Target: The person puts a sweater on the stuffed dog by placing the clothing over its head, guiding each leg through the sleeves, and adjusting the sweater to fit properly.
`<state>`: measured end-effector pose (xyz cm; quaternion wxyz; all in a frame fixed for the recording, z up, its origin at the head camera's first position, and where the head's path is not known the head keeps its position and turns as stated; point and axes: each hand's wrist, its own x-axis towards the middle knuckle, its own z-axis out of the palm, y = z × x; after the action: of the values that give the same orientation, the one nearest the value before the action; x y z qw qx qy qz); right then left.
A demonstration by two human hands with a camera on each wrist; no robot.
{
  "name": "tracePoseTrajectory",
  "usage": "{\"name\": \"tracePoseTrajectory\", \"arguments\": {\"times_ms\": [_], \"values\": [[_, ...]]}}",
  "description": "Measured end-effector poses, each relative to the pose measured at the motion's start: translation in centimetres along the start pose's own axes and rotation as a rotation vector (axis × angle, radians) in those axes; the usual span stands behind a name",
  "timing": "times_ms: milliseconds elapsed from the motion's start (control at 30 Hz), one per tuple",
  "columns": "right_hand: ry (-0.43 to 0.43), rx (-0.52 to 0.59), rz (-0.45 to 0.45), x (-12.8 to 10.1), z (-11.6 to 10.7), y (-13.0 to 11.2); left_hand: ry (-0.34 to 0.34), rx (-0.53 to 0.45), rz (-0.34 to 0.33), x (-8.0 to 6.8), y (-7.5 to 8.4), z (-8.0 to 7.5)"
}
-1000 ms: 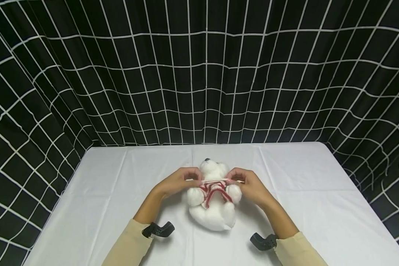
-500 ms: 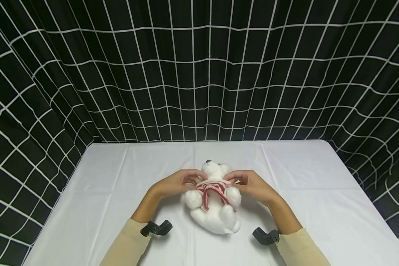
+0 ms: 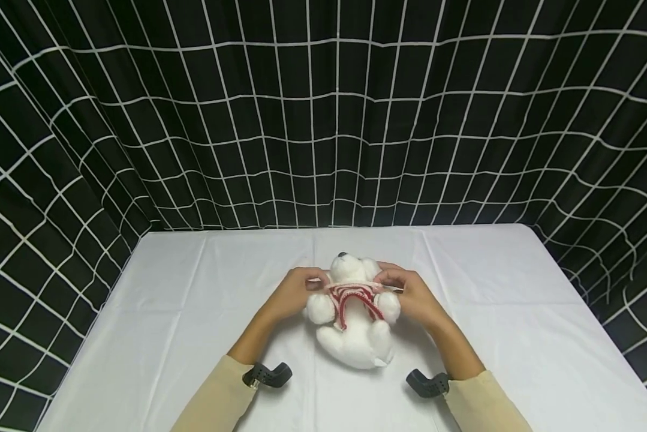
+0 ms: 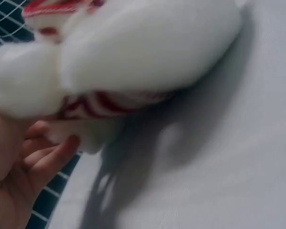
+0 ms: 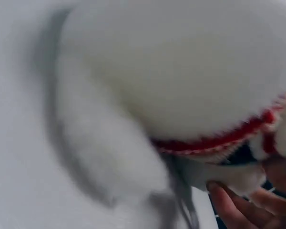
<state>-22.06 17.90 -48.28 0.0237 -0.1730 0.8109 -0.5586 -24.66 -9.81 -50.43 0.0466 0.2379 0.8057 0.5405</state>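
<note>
Nearest the viewer, two black wrist mounts [image 3: 267, 375] are seen at the cuffs of beige sleeves [image 3: 215, 402], above a white tablecloth [image 3: 490, 312]. At the middle of the cloth a white plush bear [image 3: 355, 336] is laid on its back, head pointing away. A red-and-white striped knitted garment [image 3: 354, 295] is stretched across its chest. One end is pinched by the left hand [image 3: 295, 289], the other by the right hand [image 3: 406, 291], fingers curled on the knit. Behind the table a black curtain with a white grid [image 3: 323, 120] is hung.
</note>
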Motion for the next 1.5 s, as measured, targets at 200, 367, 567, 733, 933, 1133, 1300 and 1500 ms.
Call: {"name": "tracePoseTrajectory", "arguments": {"times_ms": [200,367,567,733,933,1133,1300,1500], "values": [[0.119,-0.04,0.093,0.5,0.5,0.3,0.132,0.13,0.048,1.2,0.4,0.8],[0.03,-0.017,0.075,0.4,-0.2,0.7,0.009,0.085,0.002,0.4,0.2,0.1],[-0.073,0.005,0.034,0.2,-1.0,1.2,-0.232,0.068,0.06,-0.6,-0.2,-1.3],[-0.156,0.005,-0.003,-0.2,-1.8,1.1,-0.218,0.155,0.11,-0.3,0.0,-1.0],[-0.234,0.006,-0.057,-0.6,-2.5,1.0,-0.146,0.231,0.153,-0.1,0.3,-0.1],[-0.184,-0.077,-0.116,-0.4,-2.1,1.4,-0.213,0.206,0.151,-0.1,0.8,-0.1],[-0.12,-0.123,-0.11,-0.4,-1.8,1.6,-0.203,0.205,0.185,0.0,0.6,0.1],[-0.02,-0.147,-0.13,-0.2,-1.1,1.8,-0.008,0.274,0.253,0.5,0.1,1.4]]}}
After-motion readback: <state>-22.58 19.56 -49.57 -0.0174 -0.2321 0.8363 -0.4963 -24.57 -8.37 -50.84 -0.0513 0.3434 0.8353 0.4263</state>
